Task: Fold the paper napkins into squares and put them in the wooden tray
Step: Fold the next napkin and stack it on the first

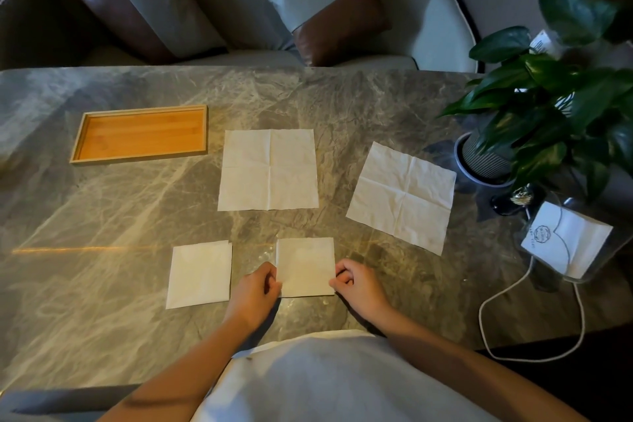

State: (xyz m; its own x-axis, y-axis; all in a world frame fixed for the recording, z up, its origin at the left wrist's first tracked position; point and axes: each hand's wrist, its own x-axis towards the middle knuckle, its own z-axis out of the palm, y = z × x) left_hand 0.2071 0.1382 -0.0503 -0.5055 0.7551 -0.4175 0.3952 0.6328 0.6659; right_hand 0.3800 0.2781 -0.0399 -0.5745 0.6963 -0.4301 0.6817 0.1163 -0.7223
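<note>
Left hand: the left hand [255, 288] is at the left edge of the near napkin [306, 267]. Its fingers [270, 276] are curled in and pinch that edge.
Right hand: the right hand [356, 286] is at the right edge of the same napkin, low down near the corner. Its fingers [342, 272] are curled in and pinch the paper too.
Near napkin: it is folded into a small square and lies flat on the worktop [102, 233], between the two hands.
Left folded napkin [199, 274]: another small square, just to the left of the left hand. No hand touches it.
Middle open napkin [269, 169]: big and spread flat, with a cross of fold lines. It lies farther back, next to the tray.
Right open napkin [402, 197]: also spread flat, turned a little, near the pot.
Wooden tray [138, 134]: at the back left of the worktop, well apart from the hands. There are no napkins in it.
Plant [548, 106]: green leaves in a grey pot [479, 161] at the right side.
White cord [496, 301]: it loops over the right edge of the worktop.
Sofa [239, 10]: behind the worktop, with cushions on it.
</note>
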